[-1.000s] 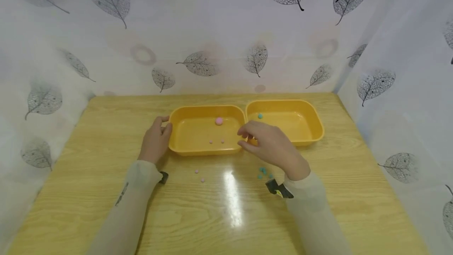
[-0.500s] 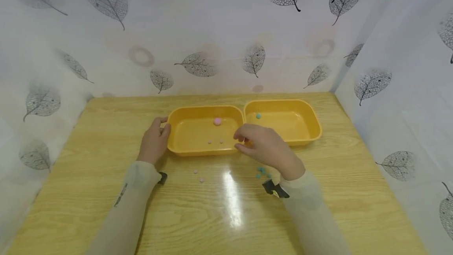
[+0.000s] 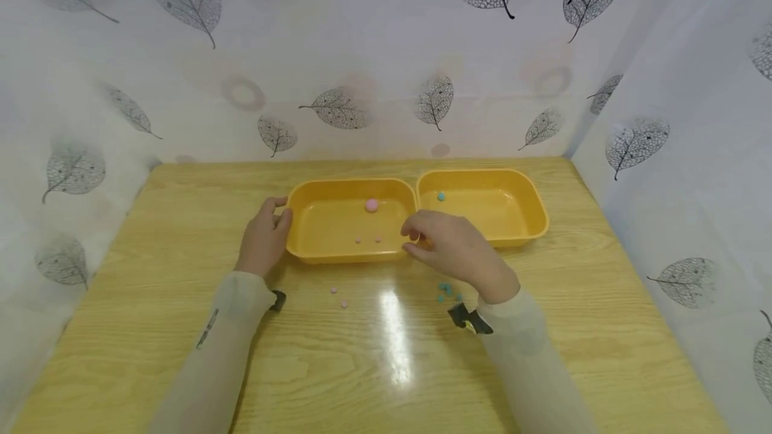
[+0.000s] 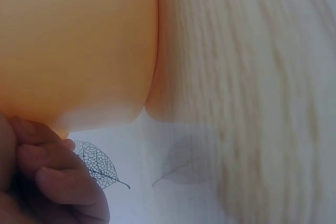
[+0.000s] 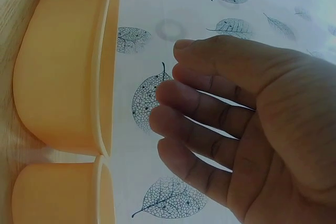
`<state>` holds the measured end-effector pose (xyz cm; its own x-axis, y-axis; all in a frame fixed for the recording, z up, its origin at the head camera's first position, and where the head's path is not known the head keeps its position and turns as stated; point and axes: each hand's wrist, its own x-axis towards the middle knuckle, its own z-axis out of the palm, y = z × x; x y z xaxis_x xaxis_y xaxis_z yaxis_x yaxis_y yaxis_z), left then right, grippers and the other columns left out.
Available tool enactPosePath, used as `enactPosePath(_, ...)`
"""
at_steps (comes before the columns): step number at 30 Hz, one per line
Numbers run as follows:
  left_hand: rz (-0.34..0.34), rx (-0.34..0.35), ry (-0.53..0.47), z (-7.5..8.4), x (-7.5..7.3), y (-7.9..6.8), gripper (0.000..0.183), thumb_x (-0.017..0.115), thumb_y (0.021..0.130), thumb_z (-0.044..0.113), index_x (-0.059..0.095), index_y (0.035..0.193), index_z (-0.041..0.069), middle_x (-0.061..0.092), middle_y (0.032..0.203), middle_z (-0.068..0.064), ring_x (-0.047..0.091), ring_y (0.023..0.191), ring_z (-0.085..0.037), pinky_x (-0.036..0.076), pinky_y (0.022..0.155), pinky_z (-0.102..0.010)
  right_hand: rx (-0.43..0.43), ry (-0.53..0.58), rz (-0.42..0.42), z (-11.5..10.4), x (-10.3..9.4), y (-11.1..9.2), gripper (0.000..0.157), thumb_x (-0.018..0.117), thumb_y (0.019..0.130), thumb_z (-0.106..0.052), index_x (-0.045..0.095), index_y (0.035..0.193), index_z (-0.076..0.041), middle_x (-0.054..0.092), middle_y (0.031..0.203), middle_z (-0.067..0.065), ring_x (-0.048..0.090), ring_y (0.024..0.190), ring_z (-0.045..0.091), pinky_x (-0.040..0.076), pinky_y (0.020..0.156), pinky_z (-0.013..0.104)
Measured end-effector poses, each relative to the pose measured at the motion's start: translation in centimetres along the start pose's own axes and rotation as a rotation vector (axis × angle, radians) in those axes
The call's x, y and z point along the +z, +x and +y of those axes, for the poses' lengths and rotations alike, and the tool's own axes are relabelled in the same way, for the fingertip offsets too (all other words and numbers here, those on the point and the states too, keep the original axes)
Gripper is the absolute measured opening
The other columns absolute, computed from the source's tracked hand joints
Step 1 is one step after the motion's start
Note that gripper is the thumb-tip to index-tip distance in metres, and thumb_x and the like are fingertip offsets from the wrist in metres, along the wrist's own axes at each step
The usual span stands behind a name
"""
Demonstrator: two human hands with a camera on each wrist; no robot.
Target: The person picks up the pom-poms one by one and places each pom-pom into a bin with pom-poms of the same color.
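My left hand (image 3: pixel 263 238) holds the left end of the left yellow tray (image 3: pixel 338 258), fingers at its rim; in the left wrist view its curled fingers (image 4: pixel 63 179) lie beside the tray wall. Over the gap between the two trays hovers my right hand (image 3: pixel 455 246). The right wrist view shows its fingers loosely bent, with nothing between them. Inside the left tray are a larger pink ball (image 3: pixel 371 205) and two tiny pink beads (image 3: pixel 378 240). One blue-green bead (image 3: pixel 441 197) lies in the right yellow tray (image 3: pixel 512 242), whose near left corner is hidden by the right hand.
On the wooden table (image 3: pixel 326 367), two pink beads (image 3: pixel 344 304) lie in front of the left tray. Several blue-green beads (image 3: pixel 446 288) are clustered near the right wrist. A white leaf-patterned curtain (image 3: pixel 362 32) closes off the back and both sides.
My right hand has shifted slightly left above the trays' meeting edges. The left hand stays at the tray's end, and the trays and beads look unmoved.
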<state>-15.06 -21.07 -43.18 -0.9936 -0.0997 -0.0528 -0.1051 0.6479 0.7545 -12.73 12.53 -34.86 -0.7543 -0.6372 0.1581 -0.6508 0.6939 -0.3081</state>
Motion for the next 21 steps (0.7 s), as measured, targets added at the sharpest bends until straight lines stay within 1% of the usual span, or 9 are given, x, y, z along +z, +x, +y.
enactPosePath(5,0.007,0.008,0.0,0.0,-0.1,-0.1,0.049,0.035,0.102,0.042,0.038,0.142,0.014,0.06,0.122,-0.02,0.06,0.105,-0.032,0.05,0.083,-0.046,0.001,-0.002,-0.033,-0.7,0.2,0.0,0.02,0.067,0.088,-0.028,0.066,0.104,-0.016,0.065,0.093,-0.006,0.06,0.081,0.008,0.05,0.069,0.025)
enactPosePath(12,0.006,0.006,0.009,0.1,0.0,-0.1,0.049,0.035,0.102,0.042,0.038,0.142,0.015,0.062,0.119,-0.019,0.061,0.101,-0.03,0.05,0.081,-0.045,-0.067,-0.036,-0.068,-1.9,0.7,0.2,0.021,0.067,0.089,-0.029,0.066,0.105,-0.016,0.065,0.093,-0.007,0.06,0.08,0.007,0.05,0.068,0.024)
enactPosePath(18,0.006,0.014,0.011,0.1,0.0,-0.1,0.049,0.035,0.102,0.041,0.038,0.142,0.014,0.061,0.12,-0.019,0.061,0.101,-0.03,0.051,0.08,-0.044,-0.083,-0.055,-0.097,-2.5,1.8,0.5,0.018,0.066,0.089,-0.028,0.066,0.104,-0.017,0.065,0.093,-0.009,0.058,0.08,0.004,0.05,0.068,0.023)
enactPosePath(21,0.007,0.016,0.015,0.1,0.0,-0.1,0.049,0.035,0.102,0.042,0.038,0.142,0.014,0.062,0.119,-0.019,0.062,0.099,-0.03,0.051,0.079,-0.043,-0.109,-0.067,-0.119,-3.0,2.6,0.7,0.016,0.066,0.088,-0.028,0.066,0.101,-0.018,0.063,0.091,-0.01,0.057,0.079,0.004,0.049,0.066,0.022)
